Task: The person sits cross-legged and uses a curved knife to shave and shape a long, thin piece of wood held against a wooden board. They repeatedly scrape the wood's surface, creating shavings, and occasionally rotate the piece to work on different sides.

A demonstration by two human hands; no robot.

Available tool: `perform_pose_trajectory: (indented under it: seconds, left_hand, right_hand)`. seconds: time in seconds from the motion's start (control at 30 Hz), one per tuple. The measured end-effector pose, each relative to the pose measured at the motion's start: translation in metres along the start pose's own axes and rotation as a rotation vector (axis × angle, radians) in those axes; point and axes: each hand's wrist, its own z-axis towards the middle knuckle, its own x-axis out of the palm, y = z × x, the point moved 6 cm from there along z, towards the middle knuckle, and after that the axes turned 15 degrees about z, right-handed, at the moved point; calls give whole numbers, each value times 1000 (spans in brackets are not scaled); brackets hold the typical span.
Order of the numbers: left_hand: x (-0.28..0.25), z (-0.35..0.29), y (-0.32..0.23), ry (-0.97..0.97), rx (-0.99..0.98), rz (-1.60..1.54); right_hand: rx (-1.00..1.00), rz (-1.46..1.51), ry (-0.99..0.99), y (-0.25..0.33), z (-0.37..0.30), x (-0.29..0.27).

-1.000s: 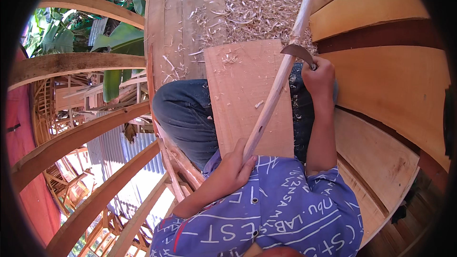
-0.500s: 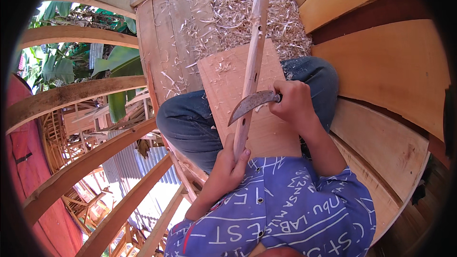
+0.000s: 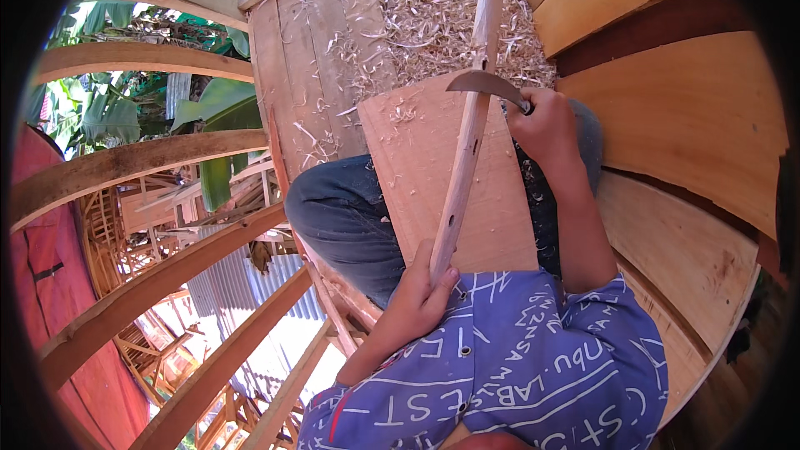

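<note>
My left hand [image 3: 423, 296] is wrapped round the near end of a long wooden pole [image 3: 463, 171] with several dark slots along it. The pole slants up and away from me over a flat wooden board [image 3: 500, 212] lying across my lap. In my right hand [image 3: 547, 129] is the dark handle of a knife with a curved blade [image 3: 485, 82]. Its blade lies across the pole near the board's far edge, close to a knot. My fingers hide most of the handle.
Curled wood shavings [image 3: 462, 12] cover the plank floor [image 3: 292, 67] ahead of my crossed legs. Wooden rails [image 3: 167, 150] line the left side, with banana leaves [image 3: 221, 104] beyond them. Broad wooden panels [image 3: 683, 108] stand along the right.
My right hand has pushed the knife away from me along the pole, from near my left hand to the board's far edge. The left hand keeps its hold; the pole's far end shifts slightly right.
</note>
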Motion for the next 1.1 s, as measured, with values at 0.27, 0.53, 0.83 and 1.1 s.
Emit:
perform_pose_trajectory:
  seconds: [0.27, 0.53, 0.83, 1.1]
  left_hand:
    - [-10, 2, -11, -99, -47, 219]
    - [-12, 6, -7, -175, -60, 290]
    - [-44, 12, 14, -262, -5, 380]
    - [-41, 18, 55, -150, 61, 258]
  right_hand:
    - [-141, -13, 38, 11, -19, 0]
    - [-311, -3, 92, 13, -30, 1]
    - [-36, 144, 232, -1, -32, 5]
    - [13, 671, 732, 8, -73, 21]
